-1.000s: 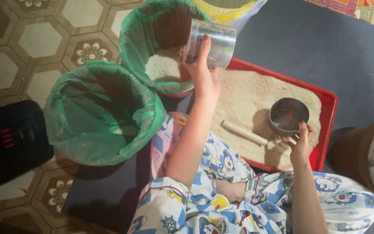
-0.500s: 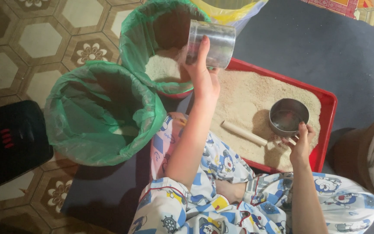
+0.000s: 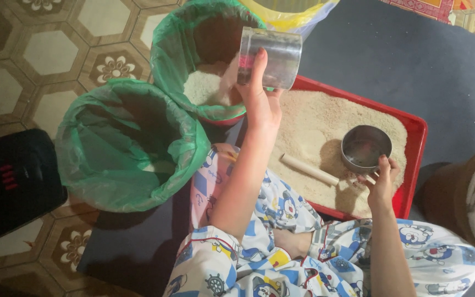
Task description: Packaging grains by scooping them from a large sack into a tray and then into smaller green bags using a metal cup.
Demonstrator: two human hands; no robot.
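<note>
Steel cup (image 3: 269, 58) sits in the left hand (image 3: 262, 104), fingers wrapped round its wall, thumb up along the side. The cup is tipped on its side, mouth toward the far green-lined bin (image 3: 204, 60), held over the bin's near rim at the far left corner of the red tray (image 3: 413, 148). The right hand (image 3: 380, 184) pinches the rim of a second steel cup (image 3: 365, 148), fingers narrow, at the tray's right edge; this cup stands upright in the grain, and its inside looks dark and mostly bare.

Compared with the frame half a second back, no change found: both hands and both cups keep the same places and tilts.

The far bin holds a pale heap of grain (image 3: 207, 88) at its bottom. The near green-lined bin (image 3: 130, 146), just beside it off the tray's left edge, shows only a small pale patch deep inside. The tray carries a level bed of the same pale grain, with a short wooden stick (image 3: 309, 169) lying on it near the near edge, between the two arms. A black object (image 3: 12, 184) stands on the tiled floor (image 3: 39, 55), further left.
</note>
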